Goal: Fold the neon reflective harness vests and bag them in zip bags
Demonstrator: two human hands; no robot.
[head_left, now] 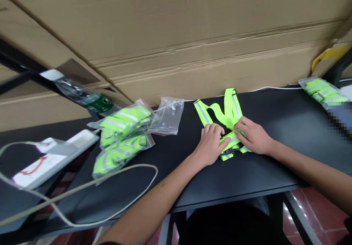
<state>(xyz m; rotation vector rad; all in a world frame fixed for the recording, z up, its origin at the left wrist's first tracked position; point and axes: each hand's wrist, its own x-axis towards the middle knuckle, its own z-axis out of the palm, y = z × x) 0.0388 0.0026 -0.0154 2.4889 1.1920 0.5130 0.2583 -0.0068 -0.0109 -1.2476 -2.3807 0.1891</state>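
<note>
A neon-green reflective strap vest (224, 113) with grey stripes lies on the black table (275, 164), its loops stretched toward the cardboard wall. My left hand (210, 144) presses on the folded lower end with curled fingers, the thumb pinching the strap. My right hand (253, 136) rests beside it, fingers closed on the same folded part. A black buckle shows just under the hands.
An empty clear zip bag (167, 117) lies left of the vest. Two bagged green vests (122, 137) sit further left, another bagged one (324, 91) at the far right. A white power strip (52, 157) with a looping cable, a plastic bottle (85, 96) and cardboard sheets (176, 36) stand behind.
</note>
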